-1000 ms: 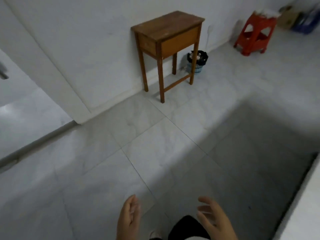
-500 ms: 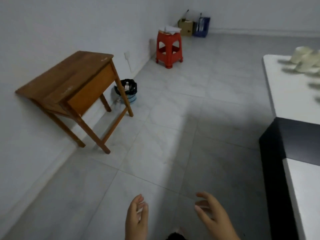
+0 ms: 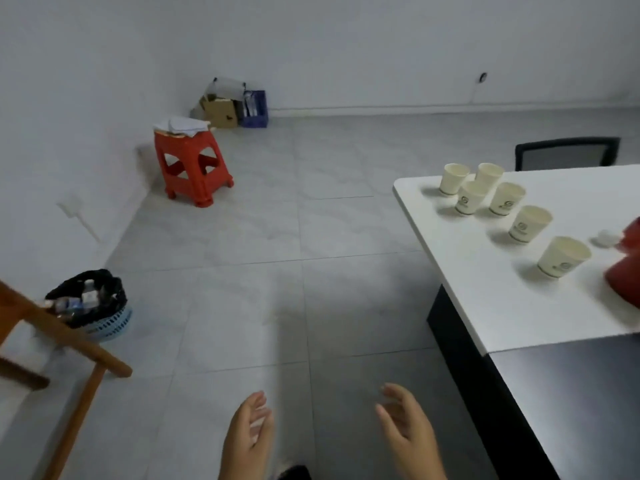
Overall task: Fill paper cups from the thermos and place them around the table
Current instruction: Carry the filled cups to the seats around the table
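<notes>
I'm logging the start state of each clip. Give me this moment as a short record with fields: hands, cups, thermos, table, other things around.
left hand: open, empty, low over the floor
right hand: open, empty, apart from the table
paper cups: six, upright, clustered near the white table's far corner
red thermos: only partly in view at the right edge, beside the nearest cup
white table: to the person's right
floor items: red stool, bin, wooden table at left

White table [image 3: 491, 306] with six paper cups [image 3: 530, 224]
</notes>
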A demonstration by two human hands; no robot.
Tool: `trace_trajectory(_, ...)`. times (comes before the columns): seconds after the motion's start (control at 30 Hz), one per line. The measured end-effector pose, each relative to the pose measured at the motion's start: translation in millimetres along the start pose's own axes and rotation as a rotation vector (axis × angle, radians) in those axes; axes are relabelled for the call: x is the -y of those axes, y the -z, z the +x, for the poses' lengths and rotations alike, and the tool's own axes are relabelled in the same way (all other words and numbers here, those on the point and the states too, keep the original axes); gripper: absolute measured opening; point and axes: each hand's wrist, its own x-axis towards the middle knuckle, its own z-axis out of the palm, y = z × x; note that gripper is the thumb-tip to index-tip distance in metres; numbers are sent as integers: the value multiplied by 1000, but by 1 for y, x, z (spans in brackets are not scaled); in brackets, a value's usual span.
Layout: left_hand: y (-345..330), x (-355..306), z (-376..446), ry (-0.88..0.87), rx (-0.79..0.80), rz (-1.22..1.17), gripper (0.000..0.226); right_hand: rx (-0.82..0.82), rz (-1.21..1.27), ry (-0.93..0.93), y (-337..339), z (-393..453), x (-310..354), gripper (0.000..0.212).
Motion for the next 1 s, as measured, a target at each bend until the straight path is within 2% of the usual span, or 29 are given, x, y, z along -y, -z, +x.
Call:
trace_trajectory(0.17, -54, -42, 114, -62, 214, 36, 33, -191, 44, -41, -11, 83, 28, 33)
trace_trajectory(0.37, -145, -64, 204, 6, 410, 119, 36, -430, 63, -169, 11, 172, 14, 26)
trace_trajectory(0.6, -293, -142, 307, -73, 508, 50, 35, -529, 89, -134, 73, 338, 33, 22)
trace_trajectory(0.77, -386, -185, 365, -140, 659, 110, 35, -648, 119, -159, 116, 413, 40, 23)
trace_trajectory(0.9, -451, -192, 399, -100, 800, 195, 36, -781, 172, -248, 128, 450, 23, 35)
trace_trajectory(1.0, -505, -204, 426, -163, 964, 237, 35, -869, 211, -316, 130, 487, 14, 47)
